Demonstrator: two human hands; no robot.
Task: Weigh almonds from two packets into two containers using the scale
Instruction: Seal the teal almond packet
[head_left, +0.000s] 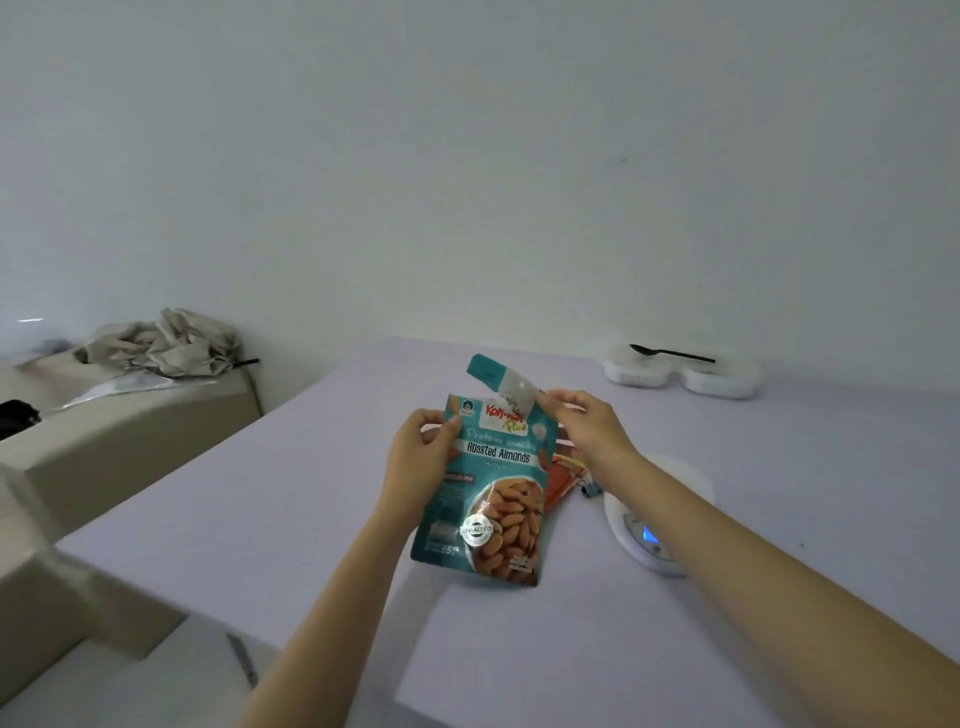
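Left hand (421, 441) grips the left edge of the teal packet (488, 499), thumb on the printed front and fingers curled behind. Far to its left, a crumpled grey cloth (161, 340) lies on a beige ledge (130, 431) against the wall. The packet stands upright over the pale table (260, 519), front toward the camera and reading "Roasted Almonds". Whether its bottom edge touches the table cannot be told.

A torn strip (501, 382) angles up and to the left from the packet's top, teal at its tip and silver on the inside. The right hand (587, 431) pinches this strip between thumb and fingers, just at the packet's top right corner.

Behind the teal packet and under the right wrist, an orange packet (563, 475) lies flat on the table, with a small clip (592, 489) at its right edge. Just beside it sits the white scale (660, 519), its display lit blue and the right forearm crossing above it.

Well beyond, near the wall, two white containers (680, 376) sit touching side by side, and a black spoon (670, 354) rests across their tops.
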